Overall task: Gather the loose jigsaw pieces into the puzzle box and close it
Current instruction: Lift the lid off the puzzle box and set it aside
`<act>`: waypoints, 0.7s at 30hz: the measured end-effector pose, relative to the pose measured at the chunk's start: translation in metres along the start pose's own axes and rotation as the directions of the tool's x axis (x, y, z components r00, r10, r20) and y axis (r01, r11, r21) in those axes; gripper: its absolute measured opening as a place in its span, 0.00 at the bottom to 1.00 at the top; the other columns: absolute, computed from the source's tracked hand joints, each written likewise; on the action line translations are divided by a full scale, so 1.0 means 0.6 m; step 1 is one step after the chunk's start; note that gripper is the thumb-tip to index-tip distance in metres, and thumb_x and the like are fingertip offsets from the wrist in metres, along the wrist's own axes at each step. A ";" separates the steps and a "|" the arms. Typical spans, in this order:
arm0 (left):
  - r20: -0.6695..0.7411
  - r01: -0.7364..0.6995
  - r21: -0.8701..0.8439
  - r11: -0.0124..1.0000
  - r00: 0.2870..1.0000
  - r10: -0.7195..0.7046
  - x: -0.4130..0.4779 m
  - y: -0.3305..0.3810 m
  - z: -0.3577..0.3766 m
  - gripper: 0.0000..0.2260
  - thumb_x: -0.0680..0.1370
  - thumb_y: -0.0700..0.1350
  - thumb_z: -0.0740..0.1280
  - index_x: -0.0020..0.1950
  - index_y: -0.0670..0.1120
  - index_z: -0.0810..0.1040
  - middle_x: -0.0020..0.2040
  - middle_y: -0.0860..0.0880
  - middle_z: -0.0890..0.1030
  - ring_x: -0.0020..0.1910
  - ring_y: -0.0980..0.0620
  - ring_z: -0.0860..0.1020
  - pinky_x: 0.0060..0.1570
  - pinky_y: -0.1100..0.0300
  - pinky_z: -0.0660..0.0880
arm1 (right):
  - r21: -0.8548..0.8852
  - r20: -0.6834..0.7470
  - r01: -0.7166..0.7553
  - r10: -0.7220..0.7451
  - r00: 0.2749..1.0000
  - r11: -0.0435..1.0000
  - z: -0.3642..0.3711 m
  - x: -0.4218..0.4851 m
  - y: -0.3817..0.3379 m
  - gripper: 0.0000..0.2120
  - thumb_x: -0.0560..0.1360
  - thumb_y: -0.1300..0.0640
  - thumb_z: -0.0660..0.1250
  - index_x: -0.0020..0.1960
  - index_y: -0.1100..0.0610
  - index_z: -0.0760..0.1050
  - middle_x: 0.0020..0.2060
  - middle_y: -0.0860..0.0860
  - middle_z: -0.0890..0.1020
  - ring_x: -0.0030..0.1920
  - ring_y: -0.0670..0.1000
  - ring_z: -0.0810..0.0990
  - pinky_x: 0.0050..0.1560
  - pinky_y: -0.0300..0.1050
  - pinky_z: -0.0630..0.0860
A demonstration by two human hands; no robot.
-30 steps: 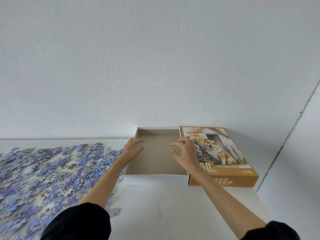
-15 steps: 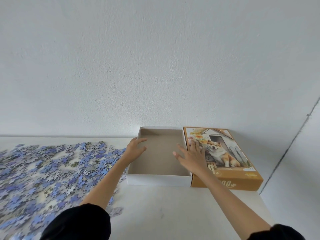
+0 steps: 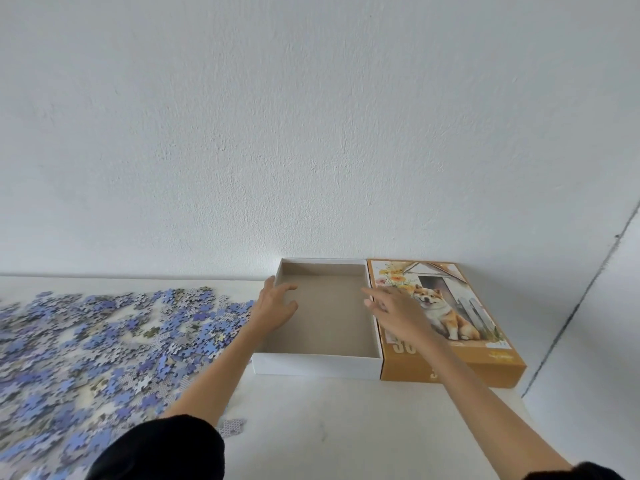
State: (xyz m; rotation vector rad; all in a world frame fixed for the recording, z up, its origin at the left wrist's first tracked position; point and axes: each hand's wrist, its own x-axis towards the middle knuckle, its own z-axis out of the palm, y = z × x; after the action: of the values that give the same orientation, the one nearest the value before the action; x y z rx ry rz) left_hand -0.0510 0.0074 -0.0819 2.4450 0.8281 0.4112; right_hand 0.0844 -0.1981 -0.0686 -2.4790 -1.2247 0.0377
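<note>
Spreading over the left of a white tabletop (image 3: 329,427) that meets a plain white wall (image 3: 311,133), the loose jigsaw pieces (image 3: 104,341) lie just beside the open box base (image 3: 329,365). The dog-printed lid (image 3: 450,372) touches the base's right wall. The left hand (image 3: 273,306) rests over the base's left rim, fingers loosely straight. The right hand (image 3: 398,310) is above the seam between base and lid, fingers spread, holding nothing.

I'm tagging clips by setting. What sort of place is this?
Probably a plain room at home, though that is a guess: a white table against a bare white wall, loose jigsaw pieces spread on it, and an open box beside its lid.
</note>
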 end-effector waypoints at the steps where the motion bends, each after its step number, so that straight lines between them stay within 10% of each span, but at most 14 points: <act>1: 0.008 -0.002 0.029 1.000 1.000 0.002 0.000 0.005 0.000 0.20 0.77 0.43 0.63 0.69 0.47 0.68 0.74 0.41 0.53 0.69 0.42 0.64 0.63 0.53 0.65 | 0.059 -0.020 0.036 -0.035 0.999 0.998 -0.010 -0.001 0.015 0.18 0.79 0.51 0.55 0.69 0.47 0.65 0.66 0.51 0.71 0.66 0.53 0.69 0.63 0.50 0.67; 4: 0.022 0.006 0.076 0.997 1.000 -0.008 0.004 0.013 0.003 0.21 0.76 0.44 0.63 0.70 0.47 0.67 0.74 0.41 0.53 0.68 0.41 0.65 0.62 0.52 0.65 | 0.043 -0.081 0.029 -0.026 0.996 0.999 -0.022 -0.006 0.055 0.19 0.76 0.54 0.62 0.67 0.45 0.68 0.65 0.48 0.73 0.63 0.53 0.71 0.60 0.51 0.67; 11: 0.017 -0.016 0.094 0.995 1.000 0.014 -0.002 0.011 0.003 0.21 0.77 0.43 0.63 0.70 0.46 0.67 0.74 0.41 0.53 0.70 0.40 0.61 0.65 0.51 0.62 | 0.076 -0.086 -0.459 0.464 0.882 0.885 -0.056 -0.027 0.161 0.35 0.62 0.26 0.60 0.66 0.37 0.64 0.67 0.58 0.63 0.67 0.62 0.61 0.64 0.60 0.60; 21: -0.054 -0.009 0.071 0.997 0.998 0.013 -0.001 0.005 -0.002 0.18 0.76 0.42 0.64 0.66 0.47 0.72 0.72 0.41 0.61 0.69 0.42 0.65 0.63 0.52 0.64 | 0.156 -0.035 -0.456 0.467 0.884 0.876 -0.039 -0.035 0.170 0.29 0.69 0.32 0.61 0.68 0.35 0.62 0.68 0.59 0.63 0.64 0.63 0.66 0.63 0.57 0.67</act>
State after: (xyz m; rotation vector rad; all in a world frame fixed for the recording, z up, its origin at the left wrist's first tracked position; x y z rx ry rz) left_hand -0.0505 0.0050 -0.0794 2.5148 0.8665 0.4611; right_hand 0.1531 -0.2779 -0.0847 -2.5595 -0.5521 0.1555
